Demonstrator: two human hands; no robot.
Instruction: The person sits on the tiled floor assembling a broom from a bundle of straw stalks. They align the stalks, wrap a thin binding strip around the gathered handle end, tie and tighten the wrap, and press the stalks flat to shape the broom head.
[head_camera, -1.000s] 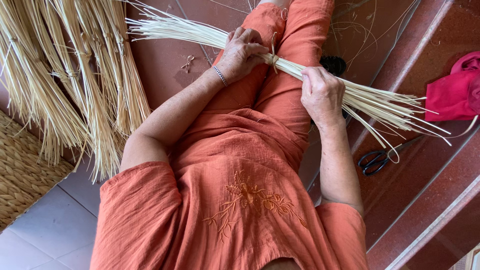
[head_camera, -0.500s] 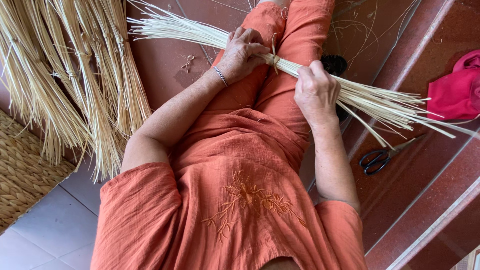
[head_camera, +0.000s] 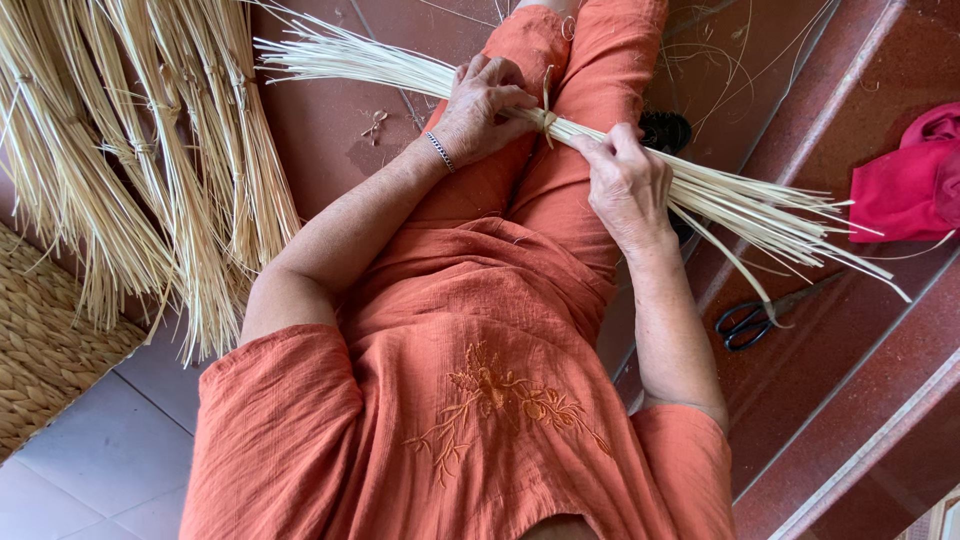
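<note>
Left hand: the left hand (head_camera: 487, 105) is closed around a bundle of pale straw (head_camera: 620, 160), gripping it just beside a tie knotted round the stalks.
Right hand: the right hand (head_camera: 627, 188) grips the same bundle on the other side of the tie, fingers curled over the stalks.
Bundle: it lies across the person's lap on orange trousers, slanting from the upper left down to the right, its ends fanning out over the step.
Floor: reddish tiles under the legs, paler grey tiles at the lower left corner.
Steps: red stone steps (head_camera: 850, 400) run along the right side; black scissors (head_camera: 745, 322) lie on one, a red cloth (head_camera: 915, 185) higher up.
Left side: tied straw sheaves (head_camera: 130, 170) hang above a woven basket (head_camera: 45, 350).
</note>
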